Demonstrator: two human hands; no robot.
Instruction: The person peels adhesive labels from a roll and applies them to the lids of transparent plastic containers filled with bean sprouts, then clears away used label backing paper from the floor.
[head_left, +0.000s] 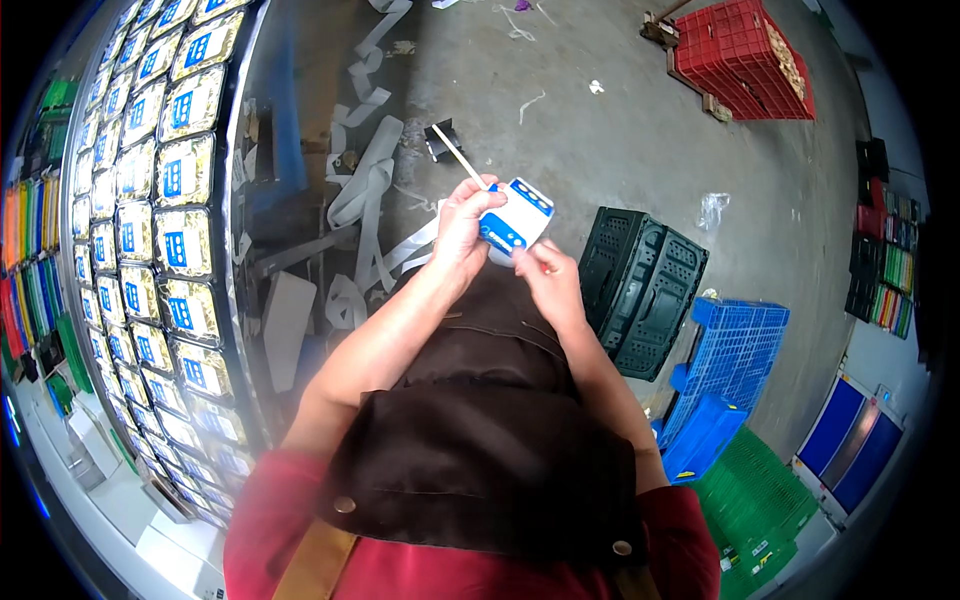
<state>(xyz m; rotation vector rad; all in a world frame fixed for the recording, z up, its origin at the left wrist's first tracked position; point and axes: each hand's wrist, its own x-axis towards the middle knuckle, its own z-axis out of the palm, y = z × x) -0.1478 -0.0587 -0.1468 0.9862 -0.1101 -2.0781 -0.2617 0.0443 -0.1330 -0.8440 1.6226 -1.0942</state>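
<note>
My left hand (465, 221) grips a blue-and-white printed label (517, 214), thumb on top. From the same grip a narrow pale strip (459, 157) sticks out up and to the left. My right hand (551, 277) is at the label's lower edge, its fingertips pinching the near corner. White backing ribbon (412, 247) hangs below my left hand. To the left, rows of clear-topped food packs (184, 172) lie on a metal table (251, 67); many bear blue-and-white labels. The packs' contents look pale yellow and shredded.
Loops of backing ribbon (367, 187) lie beside the table. A dark green crate (645, 292) stands right of my hands, with a blue pallet (731, 360) and green crates (757, 495) behind it. A black piece (444, 141) lies on the floor. Red crates (735, 60) stand far right.
</note>
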